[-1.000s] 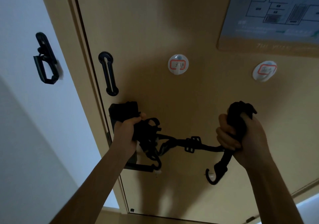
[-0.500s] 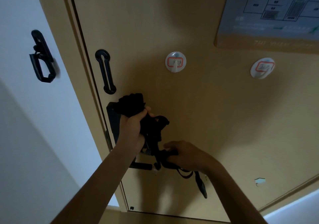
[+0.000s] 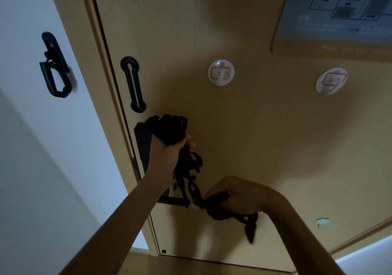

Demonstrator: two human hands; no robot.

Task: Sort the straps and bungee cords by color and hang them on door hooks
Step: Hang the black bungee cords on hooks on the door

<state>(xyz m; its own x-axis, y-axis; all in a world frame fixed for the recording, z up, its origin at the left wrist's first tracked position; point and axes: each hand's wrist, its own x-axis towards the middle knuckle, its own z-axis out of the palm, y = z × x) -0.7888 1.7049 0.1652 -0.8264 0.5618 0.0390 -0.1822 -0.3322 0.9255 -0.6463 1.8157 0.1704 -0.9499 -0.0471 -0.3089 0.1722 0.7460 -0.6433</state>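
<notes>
A bundle of black straps (image 3: 169,129) fans out above my left hand (image 3: 167,152), which grips it in front of the tan door (image 3: 265,136). From that fist, black cords (image 3: 189,175) hang down to my right hand (image 3: 235,194), which is closed on their lower loops; a dark end (image 3: 251,232) dangles below it. Higher on the door are two round white stick-on hooks with red-framed labels, one (image 3: 221,72) in the middle and one (image 3: 331,81) to the right. Both hooks carry nothing.
A black door handle plate (image 3: 142,145) and lever (image 3: 172,201) sit behind my left hand. A black slotted latch (image 3: 133,83) is on the door, its black counterpart (image 3: 55,66) on the white wall. A floor plan poster (image 3: 339,13) hangs at upper right.
My right hand came left and down from holding the cords stretched out sideways, and now grips them just below my left hand. The left hand rose slightly with its bundle.
</notes>
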